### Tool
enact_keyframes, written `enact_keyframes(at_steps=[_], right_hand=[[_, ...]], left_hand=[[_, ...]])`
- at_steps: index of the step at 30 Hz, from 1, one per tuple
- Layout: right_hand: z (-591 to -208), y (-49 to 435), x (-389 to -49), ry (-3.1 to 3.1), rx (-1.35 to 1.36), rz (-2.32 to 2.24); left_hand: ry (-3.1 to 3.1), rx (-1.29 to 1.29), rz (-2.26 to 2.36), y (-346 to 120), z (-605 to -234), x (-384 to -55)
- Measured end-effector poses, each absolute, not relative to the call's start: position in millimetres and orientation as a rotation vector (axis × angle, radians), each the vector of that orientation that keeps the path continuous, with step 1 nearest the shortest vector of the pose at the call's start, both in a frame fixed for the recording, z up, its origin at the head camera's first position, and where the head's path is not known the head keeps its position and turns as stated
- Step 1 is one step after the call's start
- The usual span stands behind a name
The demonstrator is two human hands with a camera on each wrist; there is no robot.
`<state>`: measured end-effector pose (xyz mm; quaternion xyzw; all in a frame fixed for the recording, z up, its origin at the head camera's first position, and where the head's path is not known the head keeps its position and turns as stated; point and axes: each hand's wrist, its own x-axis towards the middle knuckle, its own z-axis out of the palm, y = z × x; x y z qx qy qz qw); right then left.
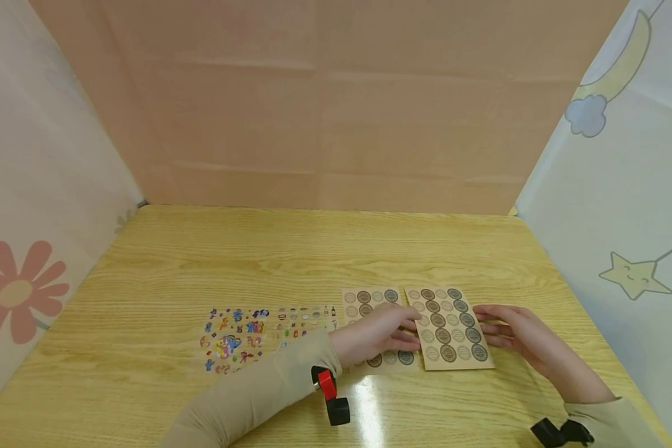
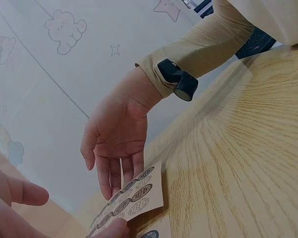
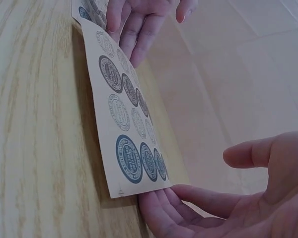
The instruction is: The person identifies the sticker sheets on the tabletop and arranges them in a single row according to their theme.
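Note:
A kraft-brown sheet of round stickers (image 1: 450,326), in rows of pale, brown and dark bluish circles, lies between the two hands, slightly bowed in the wrist views. At its left long edge, the fingertips of my left hand (image 1: 378,333) touch the sheet, thumb apart from it in the right wrist view. My right hand (image 1: 512,333) has its fairly straight fingers against the opposite edge; the right wrist view shows its fingertips at the sheet's edge with the thumb raised away. A similar sticker sheet (image 1: 350,298) lies to the left, partly covered by my left hand.
Further left on the wooden table (image 1: 313,249) lie a clear sheet of colourful pony stickers (image 1: 226,345) and a sheet of small food and bottle stickers (image 1: 297,314), partly behind my left sleeve. Patterned cloth walls stand at both sides, a plain brownish one (image 1: 313,124) behind.

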<state>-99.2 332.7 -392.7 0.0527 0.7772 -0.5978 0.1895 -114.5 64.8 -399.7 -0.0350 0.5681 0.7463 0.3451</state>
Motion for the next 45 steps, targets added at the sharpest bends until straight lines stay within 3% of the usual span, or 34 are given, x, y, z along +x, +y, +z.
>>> enact_keyframes(at_steps=[45], right_hand=[[-393, 336, -105, 2.182, 0.075, -1.687]], left_hand=[[1.465, -0.015, 1.919, 48, -391, -114]])
